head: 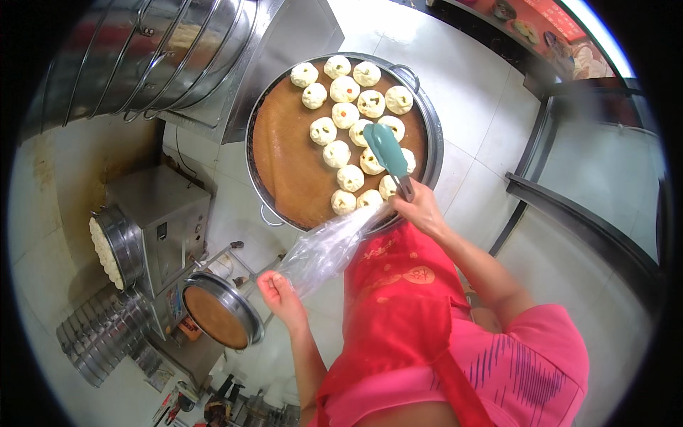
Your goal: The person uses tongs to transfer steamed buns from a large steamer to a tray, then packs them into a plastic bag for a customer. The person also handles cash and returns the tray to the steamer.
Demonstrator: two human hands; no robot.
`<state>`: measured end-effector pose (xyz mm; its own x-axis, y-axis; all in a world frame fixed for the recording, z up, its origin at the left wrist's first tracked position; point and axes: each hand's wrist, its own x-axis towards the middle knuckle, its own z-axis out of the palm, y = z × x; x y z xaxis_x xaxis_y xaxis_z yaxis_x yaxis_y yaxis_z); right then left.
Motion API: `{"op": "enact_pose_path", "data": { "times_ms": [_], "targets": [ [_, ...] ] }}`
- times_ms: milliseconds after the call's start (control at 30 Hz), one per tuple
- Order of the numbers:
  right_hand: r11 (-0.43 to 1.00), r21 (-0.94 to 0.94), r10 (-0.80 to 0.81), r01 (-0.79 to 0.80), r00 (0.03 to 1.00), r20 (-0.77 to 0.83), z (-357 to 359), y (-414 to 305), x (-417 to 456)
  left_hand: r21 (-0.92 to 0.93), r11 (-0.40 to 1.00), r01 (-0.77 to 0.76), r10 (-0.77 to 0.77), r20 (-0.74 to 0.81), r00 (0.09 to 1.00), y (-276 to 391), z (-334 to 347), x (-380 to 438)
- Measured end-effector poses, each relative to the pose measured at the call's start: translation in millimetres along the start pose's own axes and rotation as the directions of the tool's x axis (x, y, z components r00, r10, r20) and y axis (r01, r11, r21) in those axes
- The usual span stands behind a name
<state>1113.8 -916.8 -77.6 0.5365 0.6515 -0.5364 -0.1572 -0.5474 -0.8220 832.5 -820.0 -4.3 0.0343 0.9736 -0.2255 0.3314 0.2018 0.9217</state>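
Note:
A large round metal steamer tray (435, 155) with an orange-brown liner (288, 155) carries several pleated steamed buns (344, 88), most of them on its right half; two have a red piece on top. My right hand (421, 205) grips green-tipped tongs (388, 152), whose head is over the buns at the right. A clear plastic bag (325, 251) stretches between both hands, its upper end beside my right hand at the tray's near rim. My left hand (280, 296), lower left of the tray, is closed on the bag's other end. Whether the tongs touch a bun cannot be told.
Stacked metal steamers (155, 58) stand at the upper left. Below are a steel machine (165, 213), a smaller lined steamer (219, 312) and more stacked steamer rings (104, 331). A dark metal frame (581, 224) with glass is at the right.

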Motion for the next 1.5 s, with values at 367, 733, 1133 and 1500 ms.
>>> {"op": "enact_pose_path", "data": {
  "times_ms": [367, 733, 1133, 1500],
  "targets": [
    [0.938, 0.303, -0.336, 0.166, 0.645, 0.687, 57.7, -25.9, -57.2, 0.551, 0.793, -0.261, -0.097, 0.537, 0.838, 39.0, 23.6, -12.6],
    [0.915, -0.001, -0.382, 0.403, 0.868, 0.317, 128.5, -4.3, -61.6, -0.16, 0.968, 0.192, -0.228, -0.25, 0.941, -20.9, -110.3, 25.9],
    [0.975, 0.192, -0.206, 0.111, 0.771, 0.602, 355.5, -39.8, -98.2, -0.207, 0.889, 0.408, -0.42, -0.018, 0.907, -89.0, -302.2, 104.0],
    [0.979, 0.162, -0.196, 0.126, 0.812, 0.55, 564.6, -161.9, -177.4, 0.374, 0.924, 0.075, 0.032, -0.272, 0.962, -114.0, -562.5, 115.4]
  ]
}}
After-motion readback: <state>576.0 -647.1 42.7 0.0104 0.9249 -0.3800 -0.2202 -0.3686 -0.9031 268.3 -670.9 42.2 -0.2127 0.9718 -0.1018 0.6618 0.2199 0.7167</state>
